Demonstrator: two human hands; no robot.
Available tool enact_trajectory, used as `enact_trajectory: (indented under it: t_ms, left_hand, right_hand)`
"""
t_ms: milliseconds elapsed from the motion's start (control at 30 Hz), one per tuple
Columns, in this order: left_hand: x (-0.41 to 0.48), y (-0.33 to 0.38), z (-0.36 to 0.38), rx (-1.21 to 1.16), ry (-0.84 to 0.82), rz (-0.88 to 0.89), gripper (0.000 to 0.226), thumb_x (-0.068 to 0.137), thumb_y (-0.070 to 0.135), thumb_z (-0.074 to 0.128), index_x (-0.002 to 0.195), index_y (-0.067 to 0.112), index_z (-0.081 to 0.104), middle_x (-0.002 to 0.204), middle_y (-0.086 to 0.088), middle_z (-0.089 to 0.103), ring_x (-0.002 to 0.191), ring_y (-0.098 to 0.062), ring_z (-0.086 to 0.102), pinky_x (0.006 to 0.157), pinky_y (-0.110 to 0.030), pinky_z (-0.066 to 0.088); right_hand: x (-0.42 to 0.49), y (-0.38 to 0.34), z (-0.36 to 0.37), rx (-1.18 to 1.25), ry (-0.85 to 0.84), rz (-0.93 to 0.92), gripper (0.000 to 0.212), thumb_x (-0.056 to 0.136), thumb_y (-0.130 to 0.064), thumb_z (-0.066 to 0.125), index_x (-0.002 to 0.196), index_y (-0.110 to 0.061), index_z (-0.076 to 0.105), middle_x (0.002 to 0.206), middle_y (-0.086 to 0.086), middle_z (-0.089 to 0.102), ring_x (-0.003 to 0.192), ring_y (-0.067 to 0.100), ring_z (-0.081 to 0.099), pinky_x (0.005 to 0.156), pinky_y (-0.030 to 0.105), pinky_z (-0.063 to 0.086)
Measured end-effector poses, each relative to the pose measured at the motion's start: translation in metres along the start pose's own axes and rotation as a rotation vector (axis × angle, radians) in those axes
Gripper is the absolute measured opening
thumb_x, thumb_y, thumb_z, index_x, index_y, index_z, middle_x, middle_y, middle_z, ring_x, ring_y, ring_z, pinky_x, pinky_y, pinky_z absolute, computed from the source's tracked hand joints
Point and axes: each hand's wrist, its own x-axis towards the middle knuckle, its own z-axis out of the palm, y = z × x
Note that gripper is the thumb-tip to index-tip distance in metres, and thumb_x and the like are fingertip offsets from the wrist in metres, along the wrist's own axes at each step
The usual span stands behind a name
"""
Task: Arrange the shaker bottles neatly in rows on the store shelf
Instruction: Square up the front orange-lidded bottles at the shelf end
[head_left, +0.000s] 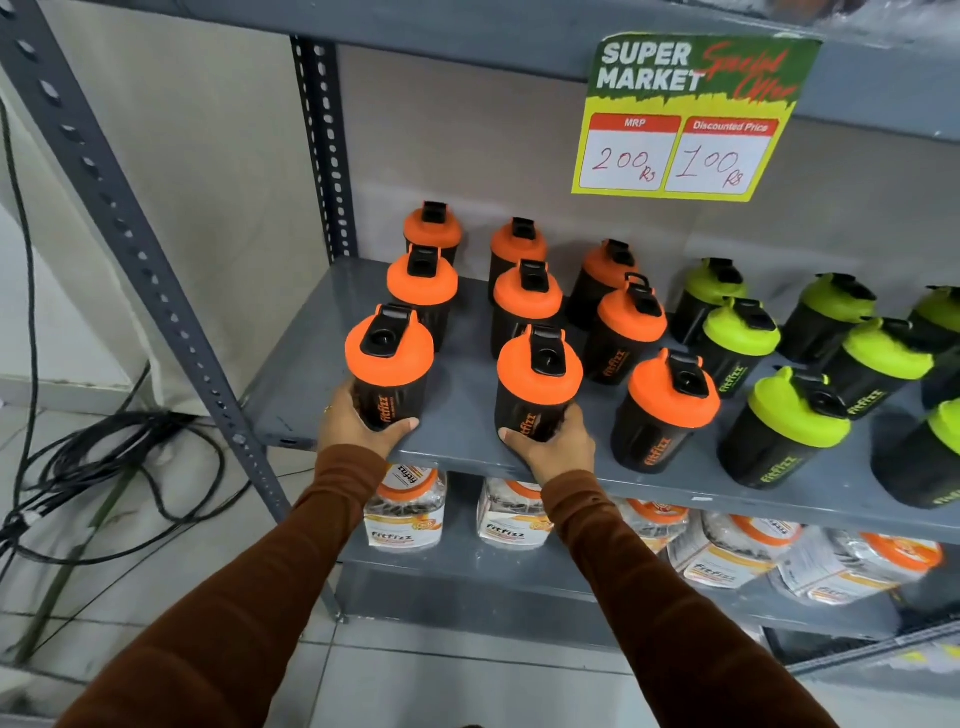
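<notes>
Gripping the front-left orange-lidded shaker bottle (388, 366), the left hand (353, 426) wraps its base; right hand (556, 441) clasps the adjacent front bottle (537, 384) on the grey shelf (462, 415), frame centre.

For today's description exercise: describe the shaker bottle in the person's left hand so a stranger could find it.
Start at the grey shelf under the price sign. Its leftmost column holds orange-lidded shakers. The front shaker, gripped by the left hand, stands nearest the shelf's left corner.
</notes>
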Motion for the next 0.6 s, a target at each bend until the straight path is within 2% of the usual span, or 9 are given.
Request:
enact_trajectory:
  t_ms: [367,500,600]
  left_hand:
    - [-0.016,0.009,0.003,0.047,-0.04,0.01,0.069,0.06,0.017,0.083,0.118,0.004,0.047,0.122,-0.018,0.056,0.112,-0.034,0.053,0.095,-0.044,0.043]
    - [-0.013,0.009,-0.001,0.051,-0.092,-0.006,0.082,0.053,0.02,0.086,0.122,0.006,0.043,0.125,-0.018,0.054,0.114,-0.033,0.051,0.097,-0.048,0.044]
    - [-0.006,0.011,-0.007,0.036,-0.149,-0.012,0.089,0.052,0.011,0.086,0.126,0.007,0.038,0.129,-0.018,0.05,0.116,-0.033,0.049,0.099,-0.046,0.042]
  right_hand:
    - [-0.001,0.002,-0.003,-0.017,-0.038,0.009,0.069,0.063,-0.022,0.083,0.119,-0.009,0.044,0.126,0.013,0.058,0.116,0.03,0.055,0.101,0.04,0.043]
    - [0.0,0.0,-0.005,-0.059,-0.069,-0.001,0.072,0.063,-0.022,0.083,0.121,-0.008,0.042,0.127,0.014,0.055,0.117,0.031,0.053,0.101,0.039,0.042]
    - [0.0,-0.002,-0.007,-0.073,-0.092,-0.008,0.075,0.064,-0.018,0.082,0.124,-0.008,0.039,0.13,0.014,0.054,0.119,0.031,0.051,0.102,0.038,0.04]
